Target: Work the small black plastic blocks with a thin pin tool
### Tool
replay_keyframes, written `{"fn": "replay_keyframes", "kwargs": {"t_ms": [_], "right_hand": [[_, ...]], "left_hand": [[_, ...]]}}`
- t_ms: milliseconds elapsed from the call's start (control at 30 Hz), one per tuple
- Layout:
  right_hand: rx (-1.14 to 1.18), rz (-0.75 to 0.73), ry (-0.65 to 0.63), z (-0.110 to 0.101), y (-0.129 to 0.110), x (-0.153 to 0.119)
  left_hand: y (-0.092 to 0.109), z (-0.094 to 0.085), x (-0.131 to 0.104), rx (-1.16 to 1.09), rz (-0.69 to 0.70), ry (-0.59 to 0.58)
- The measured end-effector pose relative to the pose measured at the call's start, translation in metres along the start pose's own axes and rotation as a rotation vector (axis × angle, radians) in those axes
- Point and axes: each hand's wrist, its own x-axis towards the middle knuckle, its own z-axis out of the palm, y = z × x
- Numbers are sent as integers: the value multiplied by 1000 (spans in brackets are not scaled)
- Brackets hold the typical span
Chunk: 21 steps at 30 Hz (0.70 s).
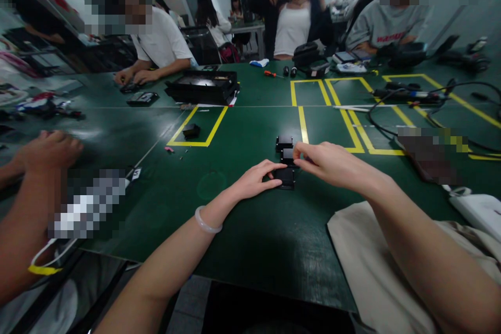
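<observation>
Three small black box-shaped parts stand in a rough column on the green table. My left hand [255,179] is at the nearest black box [285,178], its thumb at the left side and its index finger along the far edge, holding it. Just behind sits the middle black box [288,156], partly covered by my right hand [323,160]. My right fingers are bent together in a pinch at its right side; what lies between them, if anything, is hidden. The farthest black box [284,141] touches neither hand.
Another small black part [191,131] lies within yellow tape at the left, near tiny loose pieces. A large black tray [203,87] stands behind it. Beige cloth [352,240] lies under my right arm. Cables [385,125] and a dark phone-like slab [425,155] are right. Co-workers sit around.
</observation>
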Motion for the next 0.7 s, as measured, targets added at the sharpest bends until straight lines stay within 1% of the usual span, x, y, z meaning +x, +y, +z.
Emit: {"fn": "replay_keyframes", "kwargs": {"t_ms": [233,433,600,700], "right_hand": [[21,-8,0,1,1,1],[-27,24,11,2,1,1],[10,-31,7,1,2,0],[-1,-3,15,1,2,1]], "left_hand": [[1,0,0,12,-8,-1],[0,0,0,8,-7,2],[1,-1,0,3,-6,-5],[1,-1,0,9,-1,-6]]}}
